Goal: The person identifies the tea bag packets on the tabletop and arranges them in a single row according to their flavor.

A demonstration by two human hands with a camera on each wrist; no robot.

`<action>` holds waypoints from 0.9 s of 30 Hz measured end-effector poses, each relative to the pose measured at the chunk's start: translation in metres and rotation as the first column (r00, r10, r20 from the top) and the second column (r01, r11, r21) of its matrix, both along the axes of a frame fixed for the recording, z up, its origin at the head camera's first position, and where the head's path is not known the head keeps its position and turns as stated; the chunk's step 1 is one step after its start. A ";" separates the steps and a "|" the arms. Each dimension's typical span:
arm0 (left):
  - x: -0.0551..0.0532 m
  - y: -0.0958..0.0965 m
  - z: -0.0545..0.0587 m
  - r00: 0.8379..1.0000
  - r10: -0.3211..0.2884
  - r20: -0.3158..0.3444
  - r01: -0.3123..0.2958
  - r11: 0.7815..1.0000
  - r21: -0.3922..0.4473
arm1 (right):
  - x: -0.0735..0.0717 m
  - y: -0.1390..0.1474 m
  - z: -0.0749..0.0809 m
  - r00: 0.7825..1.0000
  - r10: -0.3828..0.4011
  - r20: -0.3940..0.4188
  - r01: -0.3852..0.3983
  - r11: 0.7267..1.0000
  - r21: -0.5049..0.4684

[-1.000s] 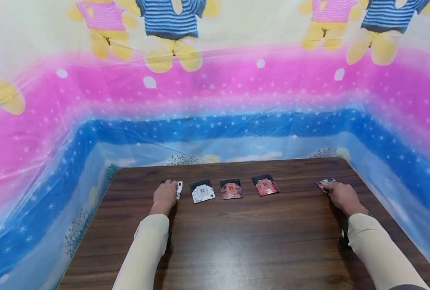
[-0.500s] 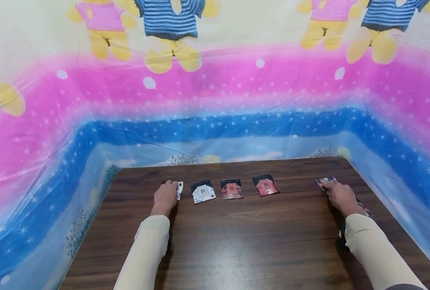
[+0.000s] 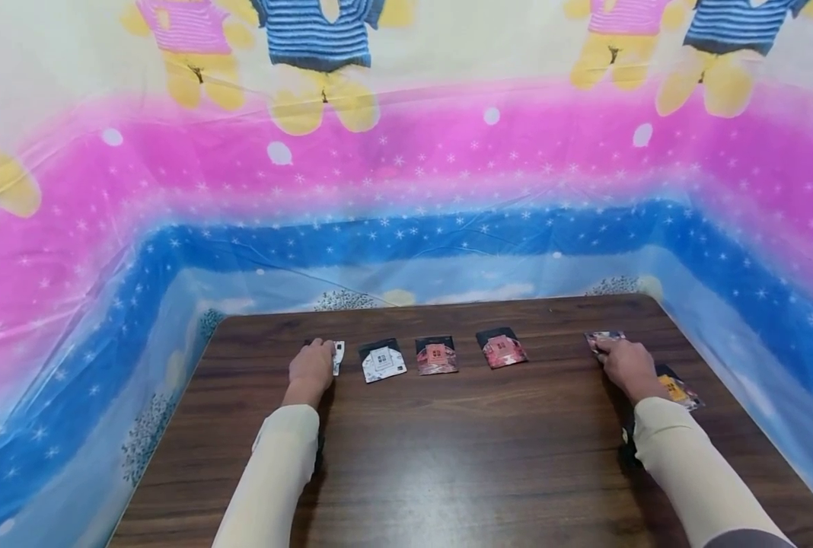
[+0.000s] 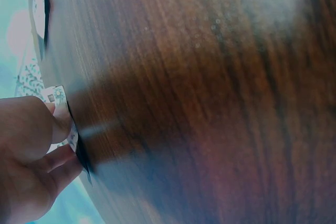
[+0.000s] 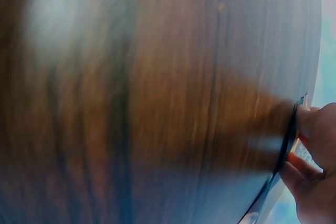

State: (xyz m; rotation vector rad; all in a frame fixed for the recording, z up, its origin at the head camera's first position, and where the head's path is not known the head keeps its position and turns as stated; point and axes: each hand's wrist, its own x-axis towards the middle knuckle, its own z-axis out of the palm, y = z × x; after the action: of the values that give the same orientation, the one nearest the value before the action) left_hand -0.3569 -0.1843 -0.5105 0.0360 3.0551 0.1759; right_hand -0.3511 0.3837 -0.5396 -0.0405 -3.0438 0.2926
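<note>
At the left end of the row of sachets, my left hand (image 3: 310, 367) holds a white and black sachet (image 3: 339, 358) on the table. The left wrist view shows thumb and fingers spread along this white sachet (image 4: 59, 96), covering much of it. On the right side, my right hand (image 3: 629, 367) grips a dark patterned sachet (image 3: 600, 339) by its edges. Its black side (image 5: 287, 135) faces the table in the right wrist view, close over the wood. Behind the right wrist lies a yellow-labelled sachet (image 3: 677, 388), partly covered by the sleeve.
Between the hands lie a white and black sachet (image 3: 382, 361), a dull red sachet (image 3: 437, 355) and a brighter red sachet (image 3: 501, 348). They rest on the dark wooden table (image 3: 434, 457). A patterned cloth (image 3: 393, 236) hangs around its back and sides.
My right hand has moved left with its sachet, uncovering more of the yellow-labelled sachet by the wrist. The left hand has stayed in place.
</note>
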 end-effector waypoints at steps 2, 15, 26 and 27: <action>0.000 0.000 0.000 1.000 0.006 0.008 -0.006 1.000 -0.004 | -0.001 -0.005 0.000 1.000 -0.010 0.008 0.011 1.000 -0.009; 0.000 0.001 0.000 0.999 0.014 0.029 -0.014 1.000 -0.024 | -0.005 -0.034 -0.003 0.999 -0.033 0.000 0.033 0.999 -0.036; -0.003 0.000 -0.001 1.000 0.005 0.028 -0.004 1.000 -0.028 | -0.012 -0.053 -0.002 1.000 -0.011 0.015 0.012 1.000 -0.027; -0.003 0.000 -0.001 1.000 0.006 0.029 -0.005 1.000 -0.026 | -0.012 -0.054 -0.001 1.000 -0.008 0.016 0.009 1.000 -0.022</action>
State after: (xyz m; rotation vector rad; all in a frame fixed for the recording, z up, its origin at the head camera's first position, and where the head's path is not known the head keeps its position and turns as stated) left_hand -0.3597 -0.1845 -0.5113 0.0235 3.0283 0.1356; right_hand -0.3634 0.3293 -0.5410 -0.0573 -3.0554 0.3267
